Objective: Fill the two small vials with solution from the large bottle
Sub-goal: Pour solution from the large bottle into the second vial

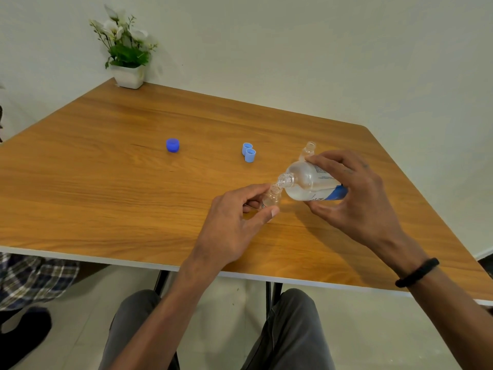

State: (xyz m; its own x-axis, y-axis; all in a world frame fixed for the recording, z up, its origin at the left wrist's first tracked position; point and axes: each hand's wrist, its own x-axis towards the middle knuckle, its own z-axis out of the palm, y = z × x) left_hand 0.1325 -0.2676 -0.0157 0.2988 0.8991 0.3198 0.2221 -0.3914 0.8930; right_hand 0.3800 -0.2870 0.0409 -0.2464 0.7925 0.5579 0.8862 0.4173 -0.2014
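Note:
My right hand (357, 198) grips the large clear bottle (309, 184), which has a blue and white label and lies tipped almost flat, neck pointing left. Its open mouth rests at the rim of a small clear vial (272, 197). My left hand (234, 225) holds that vial upright on the table between thumb and fingers. A second small clear vial (309, 149) stands uncapped just behind the bottle, partly hidden by it and by my right fingers.
A dark blue cap (172, 145) lies on the wooden table (106, 182) at centre left. Two light blue caps (249, 152) sit together behind my left hand. A white pot with flowers (128, 73) stands at the far left corner. Another person's checked sleeve (32, 279) shows at lower left.

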